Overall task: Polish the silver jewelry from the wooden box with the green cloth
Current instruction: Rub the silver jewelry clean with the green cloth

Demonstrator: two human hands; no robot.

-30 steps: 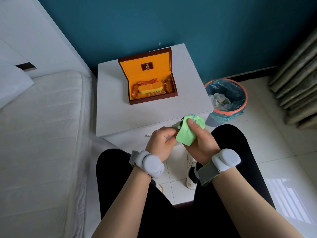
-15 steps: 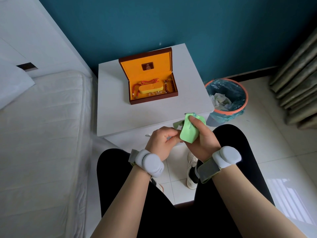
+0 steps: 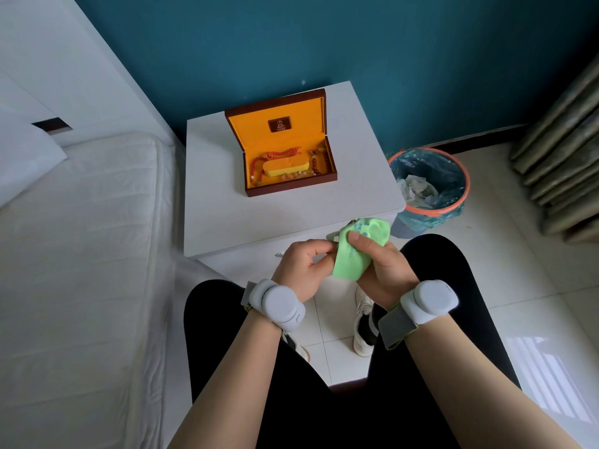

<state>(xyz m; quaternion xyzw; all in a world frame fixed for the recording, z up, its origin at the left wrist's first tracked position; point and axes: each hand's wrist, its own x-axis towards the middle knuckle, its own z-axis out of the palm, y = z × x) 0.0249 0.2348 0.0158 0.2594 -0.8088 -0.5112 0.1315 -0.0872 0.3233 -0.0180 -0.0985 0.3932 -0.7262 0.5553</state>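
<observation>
The wooden box (image 3: 291,186) stands open on the white nightstand (image 3: 220,218), its orange lining holding red bead strings and a yellow cushion. In front of the nightstand my right hand (image 3: 382,270) grips the green cloth (image 3: 353,254), thumb pressing on its top. My left hand (image 3: 301,267) pinches something small against the cloth's left edge; the cloth and fingers hide the piece, so I cannot tell what it is.
A bed with a white mattress (image 3: 81,254) lies to the left. An orange-rimmed waste bin (image 3: 431,189) with a blue liner stands right of the nightstand. Curtains (image 3: 564,140) hang at far right. My knees and one shoe (image 3: 363,322) are below my hands.
The cloth has shifted a little in my right hand, its top lifting and spreading wider again while the thumb moved over it. My left hand stays pinched at its edge.
</observation>
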